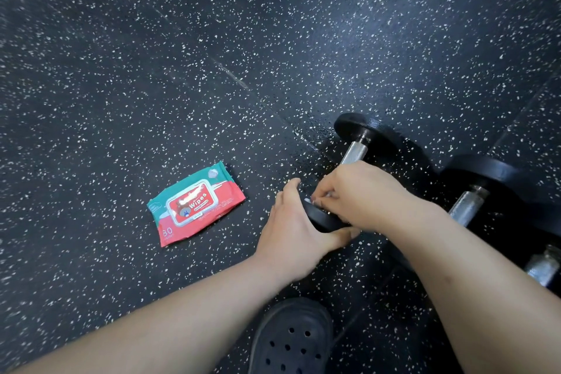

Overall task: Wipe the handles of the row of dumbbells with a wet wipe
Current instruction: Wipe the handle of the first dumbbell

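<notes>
A black dumbbell (358, 130) with a knurled steel handle (353, 152) lies on the floor at centre right. My left hand (291, 231) grips its near end plate (318, 215), fingers curled round the rim. My right hand (361, 194) is curled round the lower part of the handle; a scrap of white wet wipe (308, 200) peeks out by the fingertips. To the right lie a second dumbbell (469, 203) and part of a third (543, 267). A red and green wipes pack (194, 205) lies flat to the left, lid closed.
The floor (212, 55) is dark rubber matting with white flecks and stretches away at the back and left. A black perforated clog (291, 340) stands at the bottom centre, just below my arms.
</notes>
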The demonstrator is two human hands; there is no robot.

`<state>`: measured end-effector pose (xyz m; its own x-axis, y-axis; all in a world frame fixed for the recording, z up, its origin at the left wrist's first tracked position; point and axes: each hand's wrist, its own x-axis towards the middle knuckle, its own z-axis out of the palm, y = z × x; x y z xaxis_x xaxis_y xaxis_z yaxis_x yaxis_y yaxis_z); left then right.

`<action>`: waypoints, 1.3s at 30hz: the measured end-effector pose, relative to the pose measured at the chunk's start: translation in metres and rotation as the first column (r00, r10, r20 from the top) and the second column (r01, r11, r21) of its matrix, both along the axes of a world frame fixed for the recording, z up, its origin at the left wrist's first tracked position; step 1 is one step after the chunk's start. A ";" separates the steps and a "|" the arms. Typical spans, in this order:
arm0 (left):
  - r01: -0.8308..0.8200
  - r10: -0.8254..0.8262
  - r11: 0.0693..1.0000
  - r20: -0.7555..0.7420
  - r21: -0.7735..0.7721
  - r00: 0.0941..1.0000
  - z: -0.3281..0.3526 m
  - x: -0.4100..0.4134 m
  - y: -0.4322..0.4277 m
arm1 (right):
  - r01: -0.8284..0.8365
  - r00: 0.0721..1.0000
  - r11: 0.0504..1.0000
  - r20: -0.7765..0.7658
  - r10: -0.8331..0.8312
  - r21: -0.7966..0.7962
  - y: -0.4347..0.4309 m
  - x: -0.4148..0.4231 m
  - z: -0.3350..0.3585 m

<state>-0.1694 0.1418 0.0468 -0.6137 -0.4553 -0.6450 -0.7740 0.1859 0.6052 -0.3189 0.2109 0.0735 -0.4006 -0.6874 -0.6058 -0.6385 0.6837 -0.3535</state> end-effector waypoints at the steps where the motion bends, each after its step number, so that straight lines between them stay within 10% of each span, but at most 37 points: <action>1: 0.001 -0.001 1.000 -0.004 -0.001 1.000 0.000 0.000 0.000 | -0.031 0.999 0.999 -0.012 0.030 -0.023 0.002 0.000 0.000; 11: 0.021 -0.022 0.999 -0.023 -0.042 0.999 0.002 0.000 0.000 | 0.243 0.969 0.923 0.119 -0.217 -0.298 0.049 0.010 -0.012; 39: 0.028 -0.030 0.998 -0.033 -0.051 0.999 0.002 0.001 -0.002 | 0.694 0.651 0.717 0.370 -0.663 0.063 0.048 0.015 -0.034</action>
